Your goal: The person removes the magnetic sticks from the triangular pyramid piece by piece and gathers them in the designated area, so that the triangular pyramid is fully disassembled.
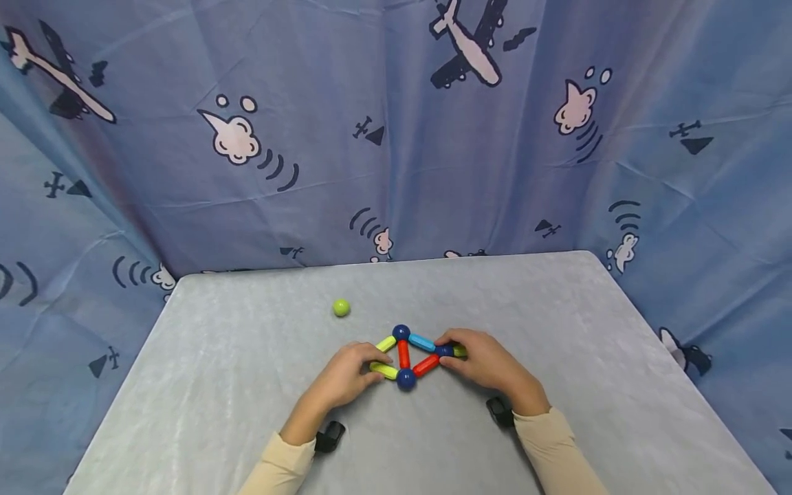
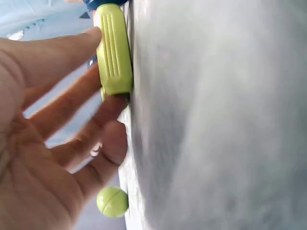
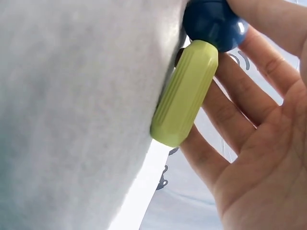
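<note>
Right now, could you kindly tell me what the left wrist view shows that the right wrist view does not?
Only the left view shows the loose green ball and the left hand. Only the right view shows the palm of the right hand. Both share the pale tabletop, patterned curtain and, though different pieces, a yellow-green rod meeting a blue ball.

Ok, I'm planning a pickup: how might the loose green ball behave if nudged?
The green ball would probably roll, being round and unattached on the table. Its shiny surface could be slightly slippery, and its even roundness suggests stiffness.
</note>
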`<move>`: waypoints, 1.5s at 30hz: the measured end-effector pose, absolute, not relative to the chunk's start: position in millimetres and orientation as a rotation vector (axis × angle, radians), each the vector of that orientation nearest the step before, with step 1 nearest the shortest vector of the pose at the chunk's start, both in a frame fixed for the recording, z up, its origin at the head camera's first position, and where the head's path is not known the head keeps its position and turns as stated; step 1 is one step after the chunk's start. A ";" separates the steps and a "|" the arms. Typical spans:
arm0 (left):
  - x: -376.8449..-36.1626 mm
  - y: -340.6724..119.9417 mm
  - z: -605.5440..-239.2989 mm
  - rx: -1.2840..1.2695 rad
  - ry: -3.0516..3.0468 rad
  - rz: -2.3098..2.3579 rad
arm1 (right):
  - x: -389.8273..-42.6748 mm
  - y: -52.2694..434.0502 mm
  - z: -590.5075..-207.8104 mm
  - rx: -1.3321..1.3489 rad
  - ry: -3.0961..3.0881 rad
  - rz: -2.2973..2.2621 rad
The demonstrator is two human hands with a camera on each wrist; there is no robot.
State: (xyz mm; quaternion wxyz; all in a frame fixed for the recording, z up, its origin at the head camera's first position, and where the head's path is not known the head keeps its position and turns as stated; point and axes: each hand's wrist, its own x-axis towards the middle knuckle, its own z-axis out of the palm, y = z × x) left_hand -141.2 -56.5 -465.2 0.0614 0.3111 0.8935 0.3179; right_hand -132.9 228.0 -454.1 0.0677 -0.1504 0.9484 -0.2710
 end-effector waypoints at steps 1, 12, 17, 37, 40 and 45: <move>-141.6 -55.8 -465.6 0.947 2.709 0.941 | -133.3 227.8 -454.0 -0.458 2.854 -0.818; -144.5 -55.9 -465.3 0.932 2.701 0.885 | -136.2 232.3 -455.4 -0.495 2.840 -0.825; -143.9 -59.7 -465.8 0.878 2.675 0.920 | -136.5 232.7 -454.7 -0.482 2.828 -0.829; -141.8 -58.8 -464.7 0.952 2.743 0.889 | -137.6 233.7 -454.5 -0.460 2.827 -0.830; -140.4 -61.1 -465.6 0.922 2.750 0.900 | -137.8 232.4 -454.6 -0.466 2.817 -0.836; -138.9 -64.1 -467.9 0.877 2.738 0.953 | -137.3 230.4 -455.4 -0.471 2.810 -0.841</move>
